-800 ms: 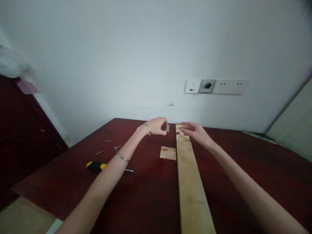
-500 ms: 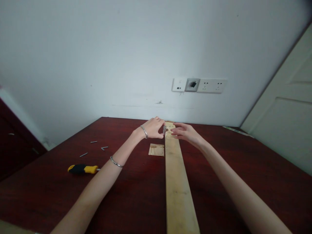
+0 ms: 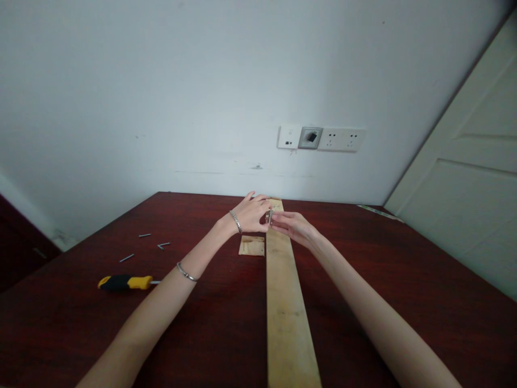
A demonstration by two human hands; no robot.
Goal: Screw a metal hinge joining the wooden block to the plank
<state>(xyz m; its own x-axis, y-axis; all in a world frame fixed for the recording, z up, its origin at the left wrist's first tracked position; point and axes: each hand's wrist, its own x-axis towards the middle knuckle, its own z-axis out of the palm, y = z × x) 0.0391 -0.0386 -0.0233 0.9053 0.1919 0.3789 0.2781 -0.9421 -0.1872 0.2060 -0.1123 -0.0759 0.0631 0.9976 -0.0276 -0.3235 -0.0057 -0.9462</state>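
Note:
A small silvery metal piece, seemingly a hinge [image 3: 269,216], is held over the far end of a long pale wooden board [image 3: 285,302]. My left hand [image 3: 252,214] grips it from the left between thumb and fingers. From the right, the fingers of my right hand [image 3: 297,226] close on the same piece, partly covering it. Beside the board, on the left, lies a short square wooden block [image 3: 251,246].
On the dark red tabletop [image 3: 210,334], a screwdriver [image 3: 125,282] with a yellow and black handle lies at left. Several screws [image 3: 126,258] are scattered beyond it. A white wall with sockets [image 3: 341,139] stands behind, and a pale door [image 3: 472,188] at right.
My right hand has moved in to the left, and its fingers now meet the hinge. The hinge has turned slightly in my left hand. The whole view has shifted a little.

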